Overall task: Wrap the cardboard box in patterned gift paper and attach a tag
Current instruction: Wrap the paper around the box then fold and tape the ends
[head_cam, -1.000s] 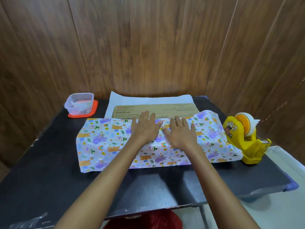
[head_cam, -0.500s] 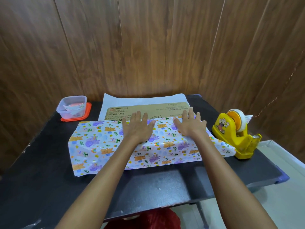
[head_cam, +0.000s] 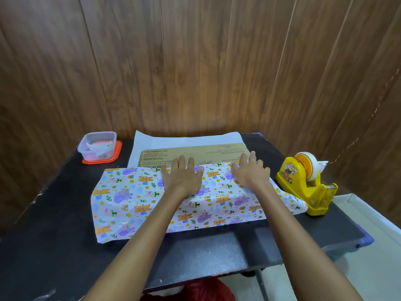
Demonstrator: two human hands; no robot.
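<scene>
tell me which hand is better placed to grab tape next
Right, probably. The right hand presses the gift paper close beside the tape dispenser; the left hand lies flat farther off and can hold the fold down.

We take this for a corner of a home set up for small craft work, not a shop or an office. Dark wood panels close us in at the back and on both sides, right behind a small black counter with scuffed edges. On it we see a yellow tape dispenser with a cartoon sticker, a clear plastic tub of paper bits standing on an orange lid, and gift paper printed with bears and rainbows. A pale floor shows at the right.
</scene>
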